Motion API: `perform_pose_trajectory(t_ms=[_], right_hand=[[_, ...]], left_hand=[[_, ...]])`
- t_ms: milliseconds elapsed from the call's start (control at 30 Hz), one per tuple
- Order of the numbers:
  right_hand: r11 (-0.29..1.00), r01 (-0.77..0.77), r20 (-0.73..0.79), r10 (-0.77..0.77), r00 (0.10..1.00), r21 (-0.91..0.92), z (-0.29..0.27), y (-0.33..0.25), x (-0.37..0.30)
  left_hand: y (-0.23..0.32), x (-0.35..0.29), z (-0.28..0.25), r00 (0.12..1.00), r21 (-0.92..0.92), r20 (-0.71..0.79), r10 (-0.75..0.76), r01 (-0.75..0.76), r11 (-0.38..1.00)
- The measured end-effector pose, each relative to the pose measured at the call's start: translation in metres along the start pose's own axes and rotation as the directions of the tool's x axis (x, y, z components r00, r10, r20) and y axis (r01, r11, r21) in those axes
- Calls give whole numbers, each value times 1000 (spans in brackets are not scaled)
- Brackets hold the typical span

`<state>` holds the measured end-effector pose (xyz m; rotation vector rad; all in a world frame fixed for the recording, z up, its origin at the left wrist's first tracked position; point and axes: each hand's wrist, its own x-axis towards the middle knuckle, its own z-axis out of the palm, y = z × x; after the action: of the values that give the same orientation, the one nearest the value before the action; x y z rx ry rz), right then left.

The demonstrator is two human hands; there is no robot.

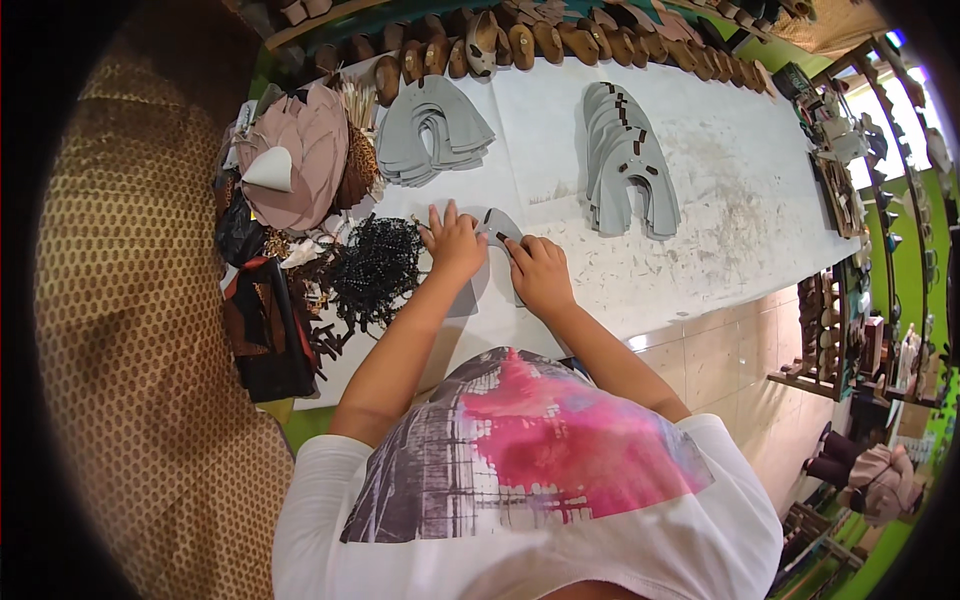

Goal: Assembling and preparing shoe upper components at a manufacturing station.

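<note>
A grey U-shaped shoe upper piece [494,218] lies flat on the white-covered table in front of me, bearing small dark strips. My left hand [453,243] rests over its left side, fingers spread and pressing down. On its right side my right hand [541,276] is closed, its fingertips at a small dark strip [503,238] on the grey material. My hands hide much of the piece. A tangled heap of black beaded strands [378,268] lies beside my left forearm.
Behind my hands is a stack of grey U-shaped pieces [432,135]; another stack with dark strips [630,165] lies to the right. Wooden shoe lasts [578,42] line the far edge. Pinkish cut sheets [296,150] pile up at left. Someone [880,482] is at the lower right, near racks.
</note>
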<state>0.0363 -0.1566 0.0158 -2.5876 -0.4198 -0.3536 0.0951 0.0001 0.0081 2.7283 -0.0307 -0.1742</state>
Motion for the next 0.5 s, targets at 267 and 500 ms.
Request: perform_pose_trajectory(t_ms=[267,500], right_hand=[[1000,-16,8,16,1000,-18,-1,3,0],[1000,-16,7,16,1000,-1,1,2,-1]], left_hand=[[16,-3,-21,993,5,85,78,-79,997],[10,5,-16,962,-72,273,21,-2,997]])
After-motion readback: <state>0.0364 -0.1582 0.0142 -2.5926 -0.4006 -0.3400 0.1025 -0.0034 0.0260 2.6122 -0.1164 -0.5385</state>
